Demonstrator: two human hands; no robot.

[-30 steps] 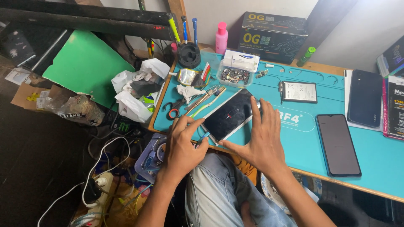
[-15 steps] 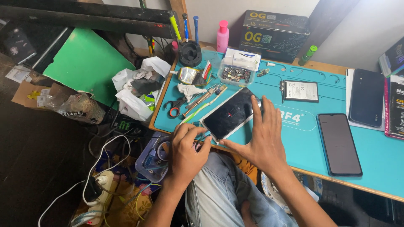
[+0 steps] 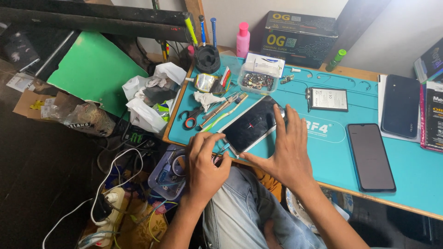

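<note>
Right hand (image 3: 287, 152) is lying spread flat, steadying a black phone (image 3: 253, 124) on the teal worktop (image 3: 323, 157); left hand (image 3: 205, 163) is pinching a thin tool at the phone's corner.

We see a black phone (image 3: 253, 124) lying flat and screen-up near the counter's (image 3: 323, 161) front edge, turned diagonally, its long axis running from 7 toward 1 o'clock. Its dark glass shows a tiny red mark at centre.

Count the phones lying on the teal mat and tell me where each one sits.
2: one phone under both hands at the mat's near-left edge, one dark phone face up at its right. Others may hide off-frame.
</note>
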